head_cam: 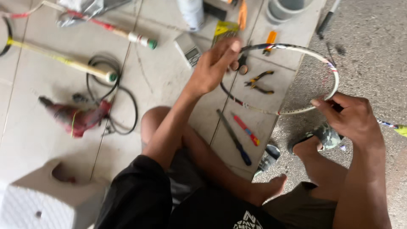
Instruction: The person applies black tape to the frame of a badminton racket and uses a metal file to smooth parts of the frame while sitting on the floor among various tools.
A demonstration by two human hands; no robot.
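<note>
I hold a white, unstrung badminton racket frame over the floor in front of me. My left hand pinches the far left part of the hoop between thumb and fingers. My right hand is closed on the hoop near its throat, at the right. The racket's shaft runs off to the right behind that hand. Under the hoop on the tiles lie small yellow-handled pliers.
A dark file and a red tool lie by my knee. A red power drill with black cable, two racket handles, a white stool, a small scale and grey pots surround me.
</note>
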